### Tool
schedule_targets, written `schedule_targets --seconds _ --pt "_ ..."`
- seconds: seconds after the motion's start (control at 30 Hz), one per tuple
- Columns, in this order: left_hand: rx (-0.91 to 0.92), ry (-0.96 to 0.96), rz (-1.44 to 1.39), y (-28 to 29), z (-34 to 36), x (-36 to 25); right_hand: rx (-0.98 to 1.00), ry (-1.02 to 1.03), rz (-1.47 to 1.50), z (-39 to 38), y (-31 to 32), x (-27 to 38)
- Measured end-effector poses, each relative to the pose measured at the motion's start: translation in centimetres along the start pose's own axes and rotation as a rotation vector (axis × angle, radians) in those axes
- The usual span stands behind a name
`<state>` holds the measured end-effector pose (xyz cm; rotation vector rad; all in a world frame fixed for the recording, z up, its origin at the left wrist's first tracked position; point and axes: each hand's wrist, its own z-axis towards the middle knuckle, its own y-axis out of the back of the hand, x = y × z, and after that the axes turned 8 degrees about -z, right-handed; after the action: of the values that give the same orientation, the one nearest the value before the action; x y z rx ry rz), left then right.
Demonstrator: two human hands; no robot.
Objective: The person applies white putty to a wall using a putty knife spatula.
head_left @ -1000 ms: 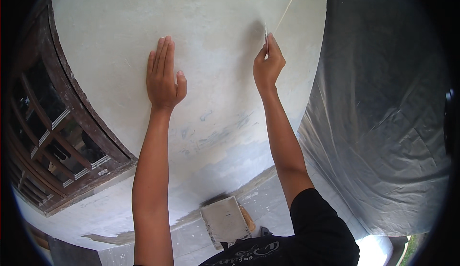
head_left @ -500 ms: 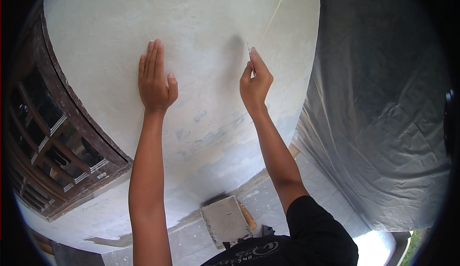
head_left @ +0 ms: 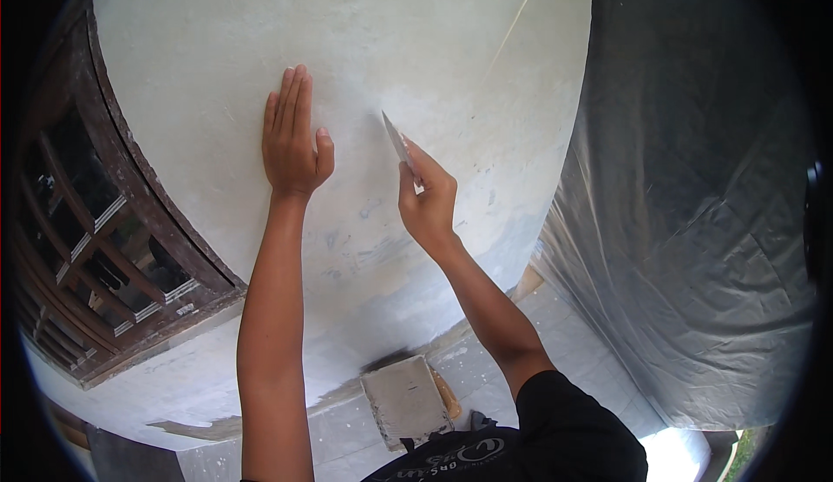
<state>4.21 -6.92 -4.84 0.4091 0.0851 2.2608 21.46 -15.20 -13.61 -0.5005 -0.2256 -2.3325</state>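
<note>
My left hand point(head_left: 293, 154) lies flat against the pale plastered wall point(head_left: 373, 39), fingers stretched upward and together, thumb apart. It holds nothing. To its right, my right hand point(head_left: 429, 203) pinches a thin-bladed putty knife point(head_left: 396, 139) between thumb and fingers. The blade tilts up and to the left, its tip at or close to the wall; whether it touches, I cannot tell. The knife's lower end is hidden in my fingers. Blue-grey smudges mark the plaster below the hands.
A dark wooden window frame point(head_left: 165, 256) with glass panes borders the wall on the left. Grey plastic sheeting point(head_left: 685, 222) hangs on the right. Below, a square grey-topped block or board point(head_left: 406, 400) rests on the paint-spotted tiled floor point(head_left: 568, 343).
My right hand has moved left and down across the wall with the putty knife, whose blade now leans left and shows broader. My left hand stays flat on the wall.
</note>
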Motion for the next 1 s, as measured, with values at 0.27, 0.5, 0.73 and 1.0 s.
schedule_targets --seconds 0.27,0.5,0.73,1.0 --pt "0.003 0.007 -0.004 0.1 0.0 -0.1 -0.178 0.067 -0.183 6.2 -0.6 -1.1" --pt "-0.006 0.0 -0.045 -0.1 0.2 -0.2 -0.047 0.189 -0.399 1.4 -4.5 -2.4" --pt "0.002 0.006 -0.022 0.1 -0.1 0.2 0.089 0.112 -0.242 -2.3 -2.4 -0.2" --pt "0.004 0.011 -0.026 0.1 0.2 -0.2 0.057 -0.58 0.646 0.7 1.8 0.1"
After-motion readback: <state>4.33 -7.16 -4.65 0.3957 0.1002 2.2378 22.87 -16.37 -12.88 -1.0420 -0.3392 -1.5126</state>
